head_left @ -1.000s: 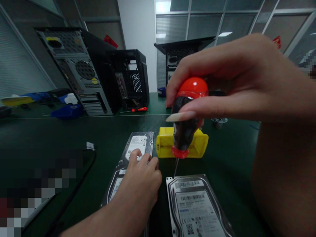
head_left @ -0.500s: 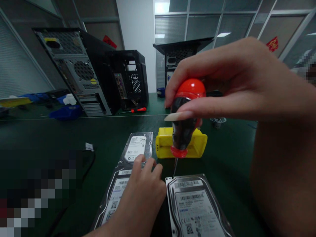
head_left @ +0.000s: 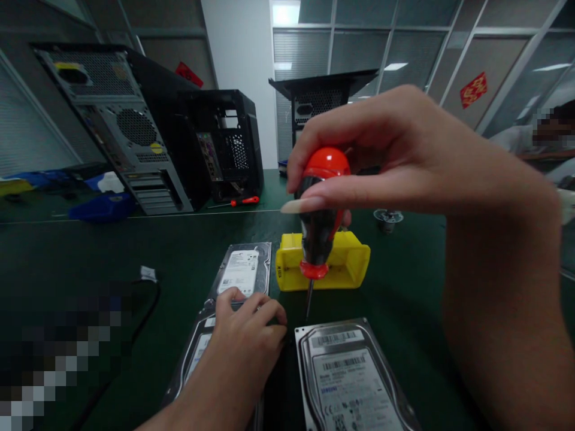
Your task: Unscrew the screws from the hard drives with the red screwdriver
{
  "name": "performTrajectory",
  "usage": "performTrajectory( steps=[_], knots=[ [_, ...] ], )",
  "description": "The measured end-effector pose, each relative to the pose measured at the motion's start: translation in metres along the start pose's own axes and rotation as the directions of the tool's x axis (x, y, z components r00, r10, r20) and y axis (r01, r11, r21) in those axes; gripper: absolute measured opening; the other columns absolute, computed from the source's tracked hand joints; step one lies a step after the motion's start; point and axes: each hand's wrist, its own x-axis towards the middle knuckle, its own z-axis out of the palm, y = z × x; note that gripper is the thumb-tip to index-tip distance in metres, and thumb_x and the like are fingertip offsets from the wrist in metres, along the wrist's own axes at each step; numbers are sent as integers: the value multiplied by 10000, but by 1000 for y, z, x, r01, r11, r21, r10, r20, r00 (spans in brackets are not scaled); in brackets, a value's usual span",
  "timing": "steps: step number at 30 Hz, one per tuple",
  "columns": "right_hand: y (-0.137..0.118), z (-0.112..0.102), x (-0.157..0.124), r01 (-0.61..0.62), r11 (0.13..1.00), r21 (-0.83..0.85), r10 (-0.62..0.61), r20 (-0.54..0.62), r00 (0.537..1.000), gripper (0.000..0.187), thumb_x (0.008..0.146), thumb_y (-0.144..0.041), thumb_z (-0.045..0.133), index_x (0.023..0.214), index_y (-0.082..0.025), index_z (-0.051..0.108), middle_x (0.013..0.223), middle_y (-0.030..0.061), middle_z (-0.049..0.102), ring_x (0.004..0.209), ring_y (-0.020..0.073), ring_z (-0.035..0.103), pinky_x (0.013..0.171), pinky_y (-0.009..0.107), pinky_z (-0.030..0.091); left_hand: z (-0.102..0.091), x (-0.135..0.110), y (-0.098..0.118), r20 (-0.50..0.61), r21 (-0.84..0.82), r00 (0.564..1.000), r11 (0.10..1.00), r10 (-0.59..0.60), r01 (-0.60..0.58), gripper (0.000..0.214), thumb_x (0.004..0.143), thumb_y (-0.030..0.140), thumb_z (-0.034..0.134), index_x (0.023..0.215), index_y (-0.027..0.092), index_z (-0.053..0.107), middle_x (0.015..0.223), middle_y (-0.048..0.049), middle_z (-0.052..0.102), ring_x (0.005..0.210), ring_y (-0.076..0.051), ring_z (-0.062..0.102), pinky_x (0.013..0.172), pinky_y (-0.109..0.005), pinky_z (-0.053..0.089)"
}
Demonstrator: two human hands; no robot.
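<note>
While R fingers grip screwdriver, L fingers curled, hold unclear, Samsung HDD nearby

The right hand is bare, with slim fingers and a long thumbnail that reaches well past the thumb's tip and narrows toward its end. The left hand is bare too, its nails too small to make out. The right forearm and left forearm show uncovered skin to the view's edge.
</note>
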Motion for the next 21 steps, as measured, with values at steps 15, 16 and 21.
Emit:
performTrajectory(
  steps=[15,16,21],
  knots=[
    [0,-1,-3,34,999,-14,-35,-20,999,287,785,-414,494,878,-167,606,792,-72,588,616,-10,576,514,43,473,-15,9,2,306,-99,948,987,-87,123,228,675,31,566,718,246,628,859,24,631,883,-238,527,825,-510,165],
    [1,-1,-3,40,999,-1,-40,-17,999,266,785,-406,504,869,-175,606,807,-72,597,631,-4,585,509,43,481,-17,10,2,314,-89,944,987,-97,131,221,682,38,573,730,246,630,866,21,629,885,-240,526,823,-510,172],
    [2,-1,-3,39,999,13,-39,-7,999,249,783,-426,515,885,-218,605,840,-87,618,697,13,606,518,46,504,-26,13,4,332,-19,932,987,-144,159,210,669,107,657,837,230,627,949,-22,599,936,-292,500,800,-514,212]
  ],
)
